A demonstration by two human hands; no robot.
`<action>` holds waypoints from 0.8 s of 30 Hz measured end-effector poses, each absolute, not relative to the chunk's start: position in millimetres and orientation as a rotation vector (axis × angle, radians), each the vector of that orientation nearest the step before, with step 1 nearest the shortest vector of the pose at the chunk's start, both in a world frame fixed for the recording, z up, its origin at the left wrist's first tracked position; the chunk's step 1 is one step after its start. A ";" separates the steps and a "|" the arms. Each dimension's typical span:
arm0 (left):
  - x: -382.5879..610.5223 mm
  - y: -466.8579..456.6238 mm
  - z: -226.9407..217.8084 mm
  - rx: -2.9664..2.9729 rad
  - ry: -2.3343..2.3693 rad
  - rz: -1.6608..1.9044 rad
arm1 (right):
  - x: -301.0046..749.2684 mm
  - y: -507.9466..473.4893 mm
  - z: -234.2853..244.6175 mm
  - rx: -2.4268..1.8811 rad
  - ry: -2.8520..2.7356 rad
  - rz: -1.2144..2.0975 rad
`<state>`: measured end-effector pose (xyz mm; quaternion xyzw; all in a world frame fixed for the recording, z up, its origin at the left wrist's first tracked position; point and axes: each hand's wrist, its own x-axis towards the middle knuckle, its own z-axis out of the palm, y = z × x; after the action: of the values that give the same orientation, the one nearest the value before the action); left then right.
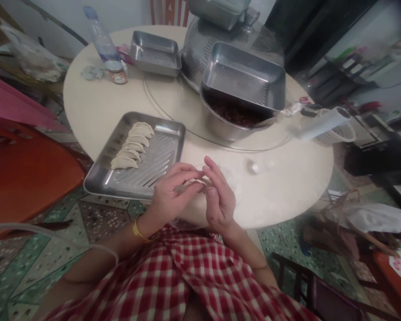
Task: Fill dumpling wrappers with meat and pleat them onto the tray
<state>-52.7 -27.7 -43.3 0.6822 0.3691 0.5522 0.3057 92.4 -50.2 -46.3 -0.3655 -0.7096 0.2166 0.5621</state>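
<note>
My left hand point(175, 191) and my right hand point(222, 198) meet over the front edge of the table. Their fingertips pinch the rim of a pale dumpling point(205, 180), which the fingers mostly hide. Left of them, a shallow metal tray point(157, 171) holds a slanting row of several folded dumplings point(133, 146). Beyond my hands stands a round metal bowl point(225, 128) with dark filling point(234, 115) in it. A small white lump point(254, 166), perhaps dough, lies on the table to the right.
A deep metal pan point(243, 76) rests across the bowl's rim. Behind it are a perforated metal colander point(195, 49) and another metal pan point(157, 53). A plastic bottle point(102, 38) and a jar point(118, 75) stand at the far left. A plastic roll point(327, 122) lies on a white basket point(342, 133).
</note>
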 end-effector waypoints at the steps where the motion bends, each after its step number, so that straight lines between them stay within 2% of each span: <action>1: -52.8 -27.3 -42.9 1.791 0.960 1.453 | 94.1 -49.8 -44.4 -0.858 -1.686 0.506; 7: -54.0 -27.1 -46.8 1.506 0.912 1.496 | 109.3 -50.3 -33.4 -0.922 -1.625 0.553; 15: -51.9 -31.0 -51.6 1.234 0.834 1.395 | 112.8 -51.3 -24.3 -0.955 -1.675 0.310; 20: -53.3 -32.0 -49.7 1.397 0.833 1.317 | 114.9 -51.2 -24.8 -0.986 -1.658 0.308; 24: -53.5 -32.6 -46.7 1.634 0.811 1.321 | 113.0 -50.2 -26.6 -1.000 -1.531 0.433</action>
<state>-53.5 -32.6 -46.7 0.6551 0.3249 0.5294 0.4302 113.0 -50.2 -26.6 -0.4298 -0.6577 0.1862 0.5900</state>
